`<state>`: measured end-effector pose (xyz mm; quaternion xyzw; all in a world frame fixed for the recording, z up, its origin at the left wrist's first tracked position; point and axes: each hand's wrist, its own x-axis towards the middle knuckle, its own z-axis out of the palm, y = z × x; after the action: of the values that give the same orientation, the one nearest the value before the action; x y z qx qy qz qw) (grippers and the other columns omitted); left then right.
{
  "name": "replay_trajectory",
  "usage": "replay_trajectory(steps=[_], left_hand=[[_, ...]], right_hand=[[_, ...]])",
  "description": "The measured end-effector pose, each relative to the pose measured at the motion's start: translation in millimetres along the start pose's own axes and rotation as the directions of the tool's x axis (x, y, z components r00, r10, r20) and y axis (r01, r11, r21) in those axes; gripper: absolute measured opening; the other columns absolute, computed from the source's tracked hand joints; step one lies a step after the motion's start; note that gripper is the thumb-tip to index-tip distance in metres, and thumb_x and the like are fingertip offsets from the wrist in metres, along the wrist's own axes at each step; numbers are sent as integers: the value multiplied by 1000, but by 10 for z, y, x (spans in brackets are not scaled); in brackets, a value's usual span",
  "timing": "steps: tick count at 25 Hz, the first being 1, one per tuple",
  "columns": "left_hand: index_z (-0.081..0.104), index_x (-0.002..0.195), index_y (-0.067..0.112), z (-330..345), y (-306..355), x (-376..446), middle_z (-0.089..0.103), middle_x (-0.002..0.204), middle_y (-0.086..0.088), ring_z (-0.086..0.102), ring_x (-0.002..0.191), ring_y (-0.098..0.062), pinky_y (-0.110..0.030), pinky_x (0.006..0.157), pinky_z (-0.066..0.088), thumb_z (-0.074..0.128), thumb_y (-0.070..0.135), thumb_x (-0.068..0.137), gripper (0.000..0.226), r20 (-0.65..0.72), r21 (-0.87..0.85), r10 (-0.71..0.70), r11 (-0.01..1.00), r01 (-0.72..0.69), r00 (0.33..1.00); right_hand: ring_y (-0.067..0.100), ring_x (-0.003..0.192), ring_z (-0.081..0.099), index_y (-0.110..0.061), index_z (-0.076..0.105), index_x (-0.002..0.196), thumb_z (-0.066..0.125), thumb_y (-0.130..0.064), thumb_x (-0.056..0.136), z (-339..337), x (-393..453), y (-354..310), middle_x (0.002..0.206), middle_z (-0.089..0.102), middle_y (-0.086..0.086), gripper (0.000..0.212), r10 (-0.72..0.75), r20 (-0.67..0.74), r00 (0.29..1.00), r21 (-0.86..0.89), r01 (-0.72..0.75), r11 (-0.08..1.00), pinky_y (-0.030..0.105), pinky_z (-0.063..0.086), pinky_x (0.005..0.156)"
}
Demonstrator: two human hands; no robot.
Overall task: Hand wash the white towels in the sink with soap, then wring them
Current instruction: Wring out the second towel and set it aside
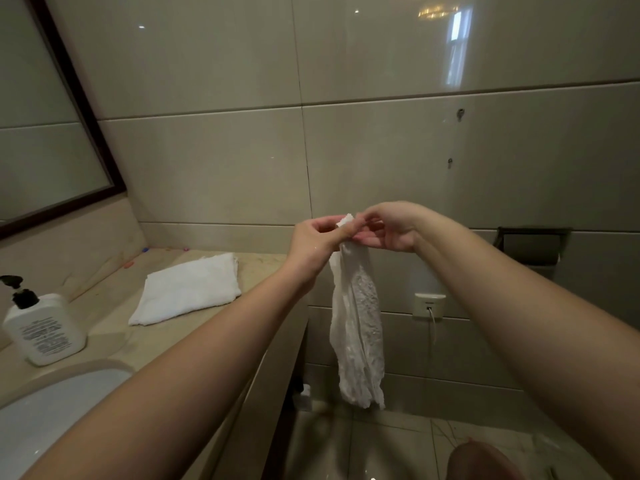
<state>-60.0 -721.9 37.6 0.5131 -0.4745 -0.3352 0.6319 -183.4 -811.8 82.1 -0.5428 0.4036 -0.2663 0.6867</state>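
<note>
1. Beyond the counter's [263,271] end, over the floor, the left hand [313,242] and right hand [388,228] meet, both pinching the top edge of a wet towel [358,323].
2. Below the pinch, the towel hangs limp and crumpled, off to the right of the counter.
3. Left of the pinch and lower, a second towel [187,289] lies folded on the counter.
4. Further left, a white pump bottle [43,327] with a black pump stands beside the sink [52,400]; its dark label print is too blurred to read.
</note>
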Motion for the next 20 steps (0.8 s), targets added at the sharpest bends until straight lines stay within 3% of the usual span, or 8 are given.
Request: replay_trajectory(steps=[2,4,6,8,11,14,17,20], left_hand=[[73,115,4,-29,-10,-23,78,105,-12,73,102,-22,-29,94,57,83,12,82,36,26,33,35,999,-36,999],[72,116,5,-48,-30,16,77,106,-12,73,103,-23,-30,93,58,77,12,89,29,4,72,61,996,-61,998],[72,109,8,-47,-38,59,75,102,-9,71,94,-21,-27,86,58,63,13,99,14,-20,58,33,998,-32,999],[67,99,12,-46,-17,81,70,93,-7,67,81,-15,-22,71,57,50,12,106,18,-34,-55,-68,996,66,997],[60,96,7,-92,70,82,69,87,-12,69,71,-15,-26,67,59,37,12,109,27,32,-304,-204,931,204,978],[59,90,1,-148,204,45,71,70,-10,71,61,-17,-27,59,59,32,20,111,39,94,-413,-300,856,311,949],[57,83,4,-240,264,29,67,65,-8,68,55,-17,-25,54,56,32,26,111,44,82,-418,-306,853,312,948],[55,77,9,-374,265,36,62,60,-2,62,52,-13,-26,58,52,34,28,111,44,33,-389,-297,875,286,954]], right_hand=[[5,43,60,-4,61,84,48,-8,103,10,3,-7,70,62,5,23,1,16,1000,-41,0,999,17,55,49],[5,46,56,-11,63,84,53,-16,102,24,8,0,65,62,0,21,-8,13,1000,-140,9,990,18,51,48],[6,52,41,-19,63,80,61,-28,98,-4,11,3,58,56,-7,20,-63,-25,998,-308,52,950,23,37,49],[9,58,33,-18,67,77,66,-39,94,-63,4,11,65,48,-7,27,-161,-26,987,-412,136,901,24,26,53],[10,67,45,-16,71,81,59,-42,98,-104,-14,94,75,56,-4,33,-276,65,959,-389,279,878,26,35,62],[10,90,56,-16,68,105,56,-37,101,-169,74,292,103,68,-1,25,-416,81,906,-443,407,799,26,42,76],[9,111,57,-18,65,123,60,-34,98,-256,125,519,124,66,-3,30,-307,220,926,-471,376,798,31,43,93],[15,100,60,-11,68,117,65,-26,95,-301,135,707,109,70,4,27,-235,306,922,-386,346,855,32,46,89]])
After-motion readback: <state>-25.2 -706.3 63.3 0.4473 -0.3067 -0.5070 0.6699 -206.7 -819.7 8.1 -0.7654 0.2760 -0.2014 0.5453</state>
